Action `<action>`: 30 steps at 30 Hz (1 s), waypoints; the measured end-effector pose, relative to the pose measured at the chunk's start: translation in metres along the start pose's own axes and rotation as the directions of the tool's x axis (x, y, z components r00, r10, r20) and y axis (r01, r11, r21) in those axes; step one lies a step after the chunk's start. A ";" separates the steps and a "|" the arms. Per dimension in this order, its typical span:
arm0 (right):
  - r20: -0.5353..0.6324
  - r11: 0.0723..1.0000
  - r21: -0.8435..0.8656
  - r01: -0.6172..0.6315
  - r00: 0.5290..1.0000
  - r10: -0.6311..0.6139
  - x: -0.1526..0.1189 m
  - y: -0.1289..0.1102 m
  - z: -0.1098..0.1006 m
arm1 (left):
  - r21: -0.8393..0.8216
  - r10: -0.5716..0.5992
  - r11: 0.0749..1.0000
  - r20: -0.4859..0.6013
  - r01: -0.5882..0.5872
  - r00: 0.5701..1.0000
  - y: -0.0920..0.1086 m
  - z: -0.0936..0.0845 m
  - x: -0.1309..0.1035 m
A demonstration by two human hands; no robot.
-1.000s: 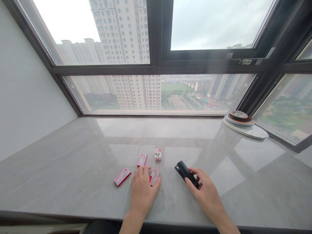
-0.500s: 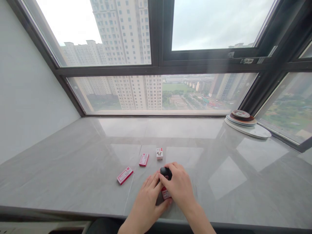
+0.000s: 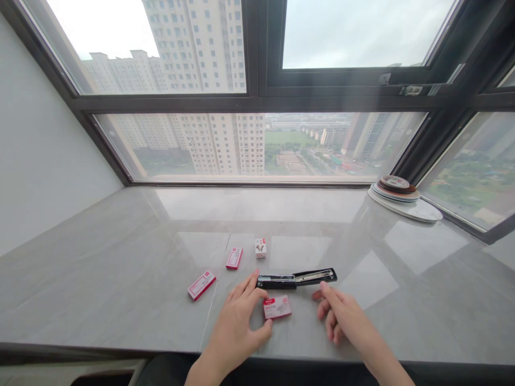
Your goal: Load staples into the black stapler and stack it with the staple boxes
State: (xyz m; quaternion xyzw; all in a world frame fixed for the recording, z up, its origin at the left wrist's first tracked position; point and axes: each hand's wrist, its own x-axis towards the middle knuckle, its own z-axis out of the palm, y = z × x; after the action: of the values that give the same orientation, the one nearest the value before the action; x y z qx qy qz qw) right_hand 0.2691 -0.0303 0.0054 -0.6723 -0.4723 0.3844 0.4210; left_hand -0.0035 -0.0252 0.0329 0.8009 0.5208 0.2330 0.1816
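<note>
An opened black stapler point(image 3: 277, 281) lies on the stone counter, its two arms laid out nearly in a line and the inner metal showing. My left hand point(image 3: 241, 316) has its fingers spread, with the fingertips at the stapler's left end. A red and white staple box point(image 3: 277, 306) lies just in front of the stapler, its left edge beside that hand's index finger and thumb. To the right, my right hand point(image 3: 341, 316) hovers with loosely bent, parted fingers and holds nothing; its index fingertip is just below the stapler's right arm.
Further back on the counter point(image 3: 120, 279) lie two pink and white boxes, one box point(image 3: 201, 284) at the left and a smaller box point(image 3: 234, 258). Beside them stands a small white box point(image 3: 260, 248). Stacked plates point(image 3: 396, 193) sit in the far right corner by the window.
My hands have parted, the right moving off to the right. The stapler, mostly hidden under them before, now lies opened out flat. The staple box in front is uncovered.
</note>
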 end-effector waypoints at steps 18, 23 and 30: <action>0.152 0.938 -0.306 0.165 0.981 -0.122 -0.013 -0.041 0.024 | -0.049 0.021 0.999 0.015 -0.020 1.000 -0.001 -0.004 -0.004; 0.261 0.960 -0.171 0.220 0.950 -0.172 -0.007 -0.069 0.068 | -0.033 0.038 0.999 0.024 -0.037 0.999 -0.002 -0.005 -0.002; 0.210 0.995 0.021 0.096 0.973 -0.098 0.005 -0.067 0.100 | -0.039 0.035 0.999 0.055 -0.033 0.998 -0.004 -0.008 0.001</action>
State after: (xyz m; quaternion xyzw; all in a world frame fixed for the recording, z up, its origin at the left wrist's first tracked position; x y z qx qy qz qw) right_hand 0.1580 0.0087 0.0324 -0.6016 -0.5445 0.4347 0.3906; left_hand -0.0103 -0.0229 0.0372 0.8122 0.4975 0.2232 0.2073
